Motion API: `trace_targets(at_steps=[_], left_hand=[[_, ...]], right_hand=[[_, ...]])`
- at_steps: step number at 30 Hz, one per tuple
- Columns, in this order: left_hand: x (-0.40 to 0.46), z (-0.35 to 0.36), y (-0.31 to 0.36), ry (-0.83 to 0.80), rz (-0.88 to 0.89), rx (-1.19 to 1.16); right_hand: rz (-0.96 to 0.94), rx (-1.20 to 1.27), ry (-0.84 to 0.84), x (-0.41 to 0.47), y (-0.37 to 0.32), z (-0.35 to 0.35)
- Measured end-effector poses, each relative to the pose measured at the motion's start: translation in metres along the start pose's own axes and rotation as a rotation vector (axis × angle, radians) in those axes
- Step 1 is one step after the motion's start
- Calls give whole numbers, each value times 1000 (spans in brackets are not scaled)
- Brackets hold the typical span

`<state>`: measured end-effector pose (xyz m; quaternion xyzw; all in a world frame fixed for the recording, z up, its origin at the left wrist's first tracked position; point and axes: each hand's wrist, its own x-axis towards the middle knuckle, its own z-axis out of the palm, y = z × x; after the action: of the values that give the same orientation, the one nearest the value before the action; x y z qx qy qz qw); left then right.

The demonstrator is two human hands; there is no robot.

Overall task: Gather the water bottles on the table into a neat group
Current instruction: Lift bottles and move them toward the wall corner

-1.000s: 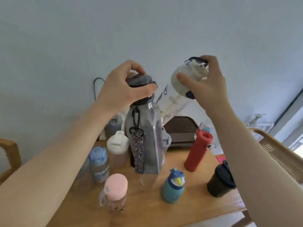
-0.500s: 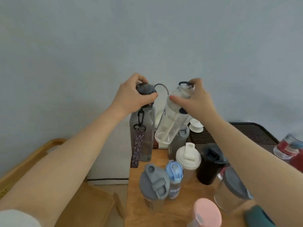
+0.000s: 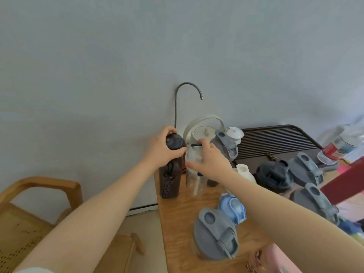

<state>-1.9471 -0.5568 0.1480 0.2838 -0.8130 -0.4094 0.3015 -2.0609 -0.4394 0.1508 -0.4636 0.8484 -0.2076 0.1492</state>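
My left hand grips the dark lid of a tall smoky-grey bottle with a patterned strap; the bottle stands upright at the back left corner of the wooden table. My right hand holds the top of a clear bottle with a white lid, standing right beside the grey one. Near me are a grey-lidded bottle, a small blue-lidded bottle and a pink lid. More grey-lidded bottles and a black-lidded cup stand to the right.
A white kettle and a curved metal spout stand behind the two held bottles, by the wall. A dark slatted tray lies at the back right, with a plastic bottle beyond it. A wooden chair stands left of the table.
Both hands have lowered the grey bottle and the clear bottle from the air down onto the table's back left corner. The view has tilted down and shifted left.
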Motion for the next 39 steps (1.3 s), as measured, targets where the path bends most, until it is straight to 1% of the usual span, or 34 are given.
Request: trace_targets(at_steps=[5, 6, 8, 9, 11, 13, 14, 19, 23, 26, 29, 32, 34, 35, 36, 38, 39], left_hand=[[6, 0, -14, -9, -112, -121], [5, -1, -17, -40, -136, -159], [-2, -2, -28, -118, -195, -239], [-9, -2, -35, -153, -215, -250], [-22, 0, -49, -215, -215, -226], [-31, 5, -64, -255, -213, -193], [-33, 9, -70, -257, -214, -174], [-29, 25, -82, -166, -139, -108], [-31, 31, -87, -63, -152, -118], [-32, 37, -90, -20, -122, -87], [-33, 37, -90, -17, -135, -72], [-38, 34, -83, -27, -134, -21], [-48, 30, -70, 67, -176, 72], [-55, 28, -62, 141, -166, 108], [-62, 27, -51, 214, -91, 130], [-75, 30, -25, 311, 193, 161], [-77, 34, -9, 308, 319, 173]], right_hand=[[6, -44, 68, 8, 4, 14], [-19, -95, 89, 9, 4, 14], [-136, -239, 119, 10, 6, 11], [-204, -314, 95, 9, 8, 8], [-301, -462, -10, 8, 15, 3], [-335, -558, -95, 8, 21, 0], [-339, -562, -105, 9, 23, 0], [-295, -411, -27, 18, 17, 7], [-310, -367, 40, 27, 17, 14], [-296, -315, 53, 30, 22, 20], [-332, -377, 99, 30, 27, 24], [-327, -419, 85, 21, 28, 16], [-315, -357, 117, 7, 32, 1], [-304, -335, 125, -1, 39, -8], [-297, -339, 127, -10, 47, -18], [-281, -390, 138, -28, 72, -39], [-252, -413, 156, -35, 88, -51]])
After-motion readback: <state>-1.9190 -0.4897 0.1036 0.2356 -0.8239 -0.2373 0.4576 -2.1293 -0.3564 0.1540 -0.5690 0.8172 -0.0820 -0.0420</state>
